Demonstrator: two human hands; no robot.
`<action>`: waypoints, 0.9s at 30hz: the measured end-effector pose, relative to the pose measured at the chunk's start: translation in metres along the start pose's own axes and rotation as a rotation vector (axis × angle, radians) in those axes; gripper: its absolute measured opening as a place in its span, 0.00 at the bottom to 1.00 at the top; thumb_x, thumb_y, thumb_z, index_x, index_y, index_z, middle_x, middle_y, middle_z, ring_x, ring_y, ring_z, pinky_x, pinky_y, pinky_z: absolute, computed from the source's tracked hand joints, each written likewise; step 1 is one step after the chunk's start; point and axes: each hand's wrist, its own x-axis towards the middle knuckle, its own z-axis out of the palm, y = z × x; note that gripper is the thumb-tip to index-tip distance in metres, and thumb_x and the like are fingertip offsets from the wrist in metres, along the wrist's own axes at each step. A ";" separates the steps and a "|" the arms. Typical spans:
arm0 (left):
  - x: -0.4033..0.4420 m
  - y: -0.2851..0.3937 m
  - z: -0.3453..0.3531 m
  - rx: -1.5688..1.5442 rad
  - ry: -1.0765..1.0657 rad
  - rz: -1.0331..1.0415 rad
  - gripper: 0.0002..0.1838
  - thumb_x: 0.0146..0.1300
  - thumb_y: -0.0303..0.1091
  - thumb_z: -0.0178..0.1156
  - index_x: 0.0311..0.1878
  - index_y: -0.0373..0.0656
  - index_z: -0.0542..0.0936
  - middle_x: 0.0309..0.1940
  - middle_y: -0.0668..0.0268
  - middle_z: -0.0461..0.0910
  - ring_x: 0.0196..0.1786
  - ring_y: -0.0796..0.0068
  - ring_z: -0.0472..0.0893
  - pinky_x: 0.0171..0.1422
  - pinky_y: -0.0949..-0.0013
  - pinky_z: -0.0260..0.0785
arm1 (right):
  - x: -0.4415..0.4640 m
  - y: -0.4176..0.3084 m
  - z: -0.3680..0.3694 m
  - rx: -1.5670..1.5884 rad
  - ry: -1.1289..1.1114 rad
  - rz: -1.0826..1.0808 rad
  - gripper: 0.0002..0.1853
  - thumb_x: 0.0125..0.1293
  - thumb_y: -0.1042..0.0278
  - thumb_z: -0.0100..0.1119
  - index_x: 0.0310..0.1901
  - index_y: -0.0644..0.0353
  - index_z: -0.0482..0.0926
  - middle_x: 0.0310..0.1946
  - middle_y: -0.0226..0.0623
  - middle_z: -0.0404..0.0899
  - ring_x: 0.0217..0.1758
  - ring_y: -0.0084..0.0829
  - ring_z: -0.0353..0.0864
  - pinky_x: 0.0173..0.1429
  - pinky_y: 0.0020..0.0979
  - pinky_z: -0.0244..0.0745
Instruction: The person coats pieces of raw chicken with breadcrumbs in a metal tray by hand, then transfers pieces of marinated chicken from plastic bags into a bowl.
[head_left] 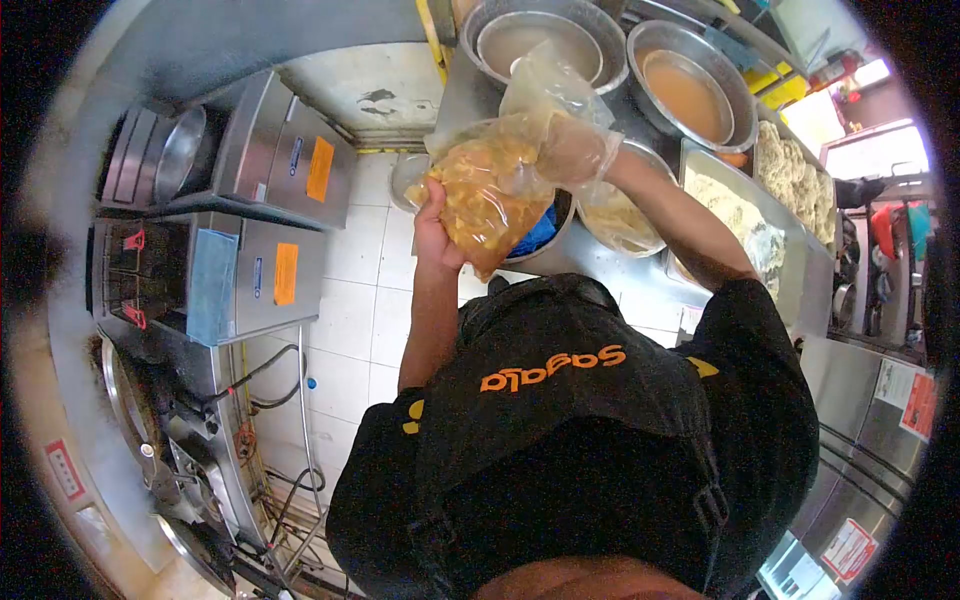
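Note:
A clear plastic bag (490, 195) full of orange-yellow marinated pieces, which look like raw meat, hangs tilted over the counter. My left hand (436, 228) is closed on its lower left side, thumb on the front. At the upper right side of the bag is my right hand (578, 152), wrapped in clear loose plastic and closed at the bag's edge; its fingertips are partly hidden. Crumpled clear film (555, 85) rises above the right hand. Below the bag stands a round container with blue plastic (540, 232) in it, partly covered by the bag.
Metal bowls of cloudy liquid (540, 45) and brownish liquid (688, 95) stand at the back of the steel counter. To the right are a bowl of pale batter-like food (622, 215) and a tray of flour (720, 200). Fryers (265, 275) line the left side.

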 end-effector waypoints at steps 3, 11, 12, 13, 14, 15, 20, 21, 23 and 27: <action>0.002 0.000 0.002 0.067 -0.019 -0.006 0.32 0.65 0.53 0.43 0.63 0.38 0.57 0.59 0.53 0.65 0.59 0.55 0.68 0.62 0.51 0.62 | -0.003 -0.006 0.002 0.039 -0.075 0.097 0.24 0.51 0.60 0.58 0.52 0.54 0.72 0.47 0.42 0.75 0.47 0.42 0.75 0.52 0.37 0.70; 0.002 0.010 -0.008 -0.114 -0.012 -0.001 0.33 0.64 0.54 0.43 0.64 0.38 0.56 0.61 0.52 0.62 0.62 0.53 0.64 0.64 0.49 0.59 | -0.011 -0.011 -0.023 -0.185 -0.221 0.126 0.21 0.49 0.62 0.63 0.46 0.57 0.76 0.42 0.45 0.76 0.46 0.43 0.75 0.53 0.37 0.69; 0.002 0.010 -0.009 -0.131 -0.037 -0.016 0.33 0.64 0.53 0.44 0.64 0.39 0.55 0.61 0.52 0.62 0.62 0.53 0.64 0.64 0.49 0.59 | -0.014 -0.009 -0.026 -0.197 -0.254 0.120 0.20 0.50 0.62 0.62 0.46 0.58 0.76 0.42 0.44 0.76 0.46 0.44 0.74 0.53 0.38 0.69; 0.002 0.010 -0.009 -0.149 -0.060 -0.031 0.33 0.64 0.53 0.44 0.64 0.39 0.55 0.61 0.52 0.61 0.62 0.53 0.64 0.64 0.49 0.59 | -0.015 -0.007 -0.027 -0.206 -0.289 0.116 0.19 0.50 0.62 0.62 0.45 0.59 0.76 0.42 0.44 0.76 0.46 0.45 0.74 0.53 0.38 0.69; 0.001 0.009 -0.010 -0.166 -0.083 -0.046 0.33 0.64 0.53 0.44 0.64 0.39 0.55 0.61 0.52 0.61 0.62 0.53 0.64 0.64 0.49 0.58 | -0.016 -0.001 -0.023 -0.198 -0.274 0.076 0.18 0.51 0.63 0.61 0.44 0.59 0.76 0.42 0.45 0.76 0.46 0.45 0.74 0.53 0.38 0.69; 0.001 0.009 -0.010 -0.174 -0.083 -0.058 0.33 0.64 0.53 0.44 0.64 0.39 0.55 0.61 0.52 0.61 0.62 0.53 0.64 0.64 0.49 0.58 | -0.014 0.002 -0.016 -0.189 -0.255 0.038 0.17 0.52 0.64 0.60 0.44 0.60 0.76 0.41 0.45 0.76 0.45 0.45 0.75 0.53 0.38 0.70; 0.000 0.002 -0.009 -0.203 -0.075 -0.102 0.33 0.64 0.52 0.45 0.64 0.39 0.55 0.61 0.52 0.61 0.62 0.52 0.64 0.63 0.49 0.58 | -0.013 -0.006 -0.034 -0.177 -0.554 0.148 0.16 0.54 0.67 0.58 0.45 0.61 0.75 0.42 0.46 0.75 0.46 0.44 0.74 0.52 0.37 0.70; 0.001 0.002 -0.008 -0.182 -0.072 -0.086 0.33 0.64 0.52 0.45 0.64 0.39 0.55 0.61 0.52 0.61 0.62 0.52 0.64 0.63 0.49 0.59 | -0.011 -0.007 -0.031 -0.211 -0.619 0.179 0.16 0.54 0.67 0.58 0.45 0.61 0.75 0.42 0.46 0.75 0.46 0.44 0.74 0.52 0.37 0.70; 0.001 0.002 -0.008 -0.142 -0.059 -0.064 0.32 0.64 0.52 0.45 0.64 0.38 0.56 0.61 0.52 0.62 0.62 0.53 0.64 0.63 0.49 0.59 | -0.009 -0.007 -0.024 -0.259 -0.733 0.224 0.16 0.53 0.68 0.58 0.45 0.60 0.75 0.43 0.46 0.74 0.46 0.43 0.74 0.52 0.36 0.70; -0.001 0.003 -0.009 -0.166 -0.064 -0.060 0.32 0.65 0.51 0.44 0.64 0.38 0.56 0.61 0.52 0.62 0.62 0.52 0.64 0.63 0.49 0.58 | -0.012 -0.012 -0.023 -0.168 -0.561 0.143 0.16 0.53 0.68 0.58 0.45 0.60 0.75 0.43 0.45 0.74 0.46 0.43 0.74 0.52 0.36 0.71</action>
